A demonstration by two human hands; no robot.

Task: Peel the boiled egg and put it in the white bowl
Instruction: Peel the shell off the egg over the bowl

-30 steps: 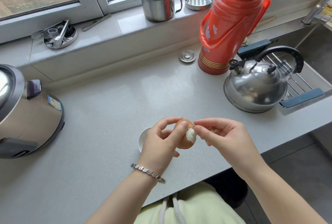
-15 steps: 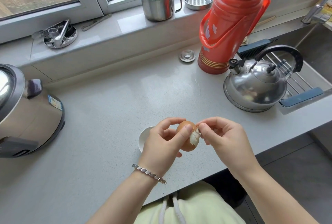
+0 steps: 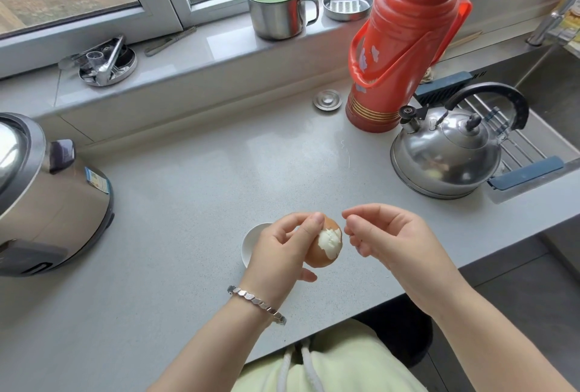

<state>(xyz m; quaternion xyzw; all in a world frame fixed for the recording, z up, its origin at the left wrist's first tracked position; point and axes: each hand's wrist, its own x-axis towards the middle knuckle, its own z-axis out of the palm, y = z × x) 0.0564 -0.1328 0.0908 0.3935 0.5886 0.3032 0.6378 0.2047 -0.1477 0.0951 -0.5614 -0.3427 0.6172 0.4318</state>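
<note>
**Partly peeled egg held just right of the white bowl**

The left hand (image 3: 281, 250) grips the boiled egg (image 3: 324, 244), thumb and fingers curled round its brown shell. A white bare patch faces right. The egg sits above the near edge of the grey counter (image 3: 188, 187), just right of the white bowl (image 3: 250, 242), which is half hidden behind that hand. The right hand (image 3: 387, 239) is just right of the egg, not touching it. Its thumb and forefinger tips are drawn close together, but I cannot tell whether they pinch a shell fragment. A steel kettle (image 3: 445, 156) and a red thermos (image 3: 405, 46) stand far right.
</note>
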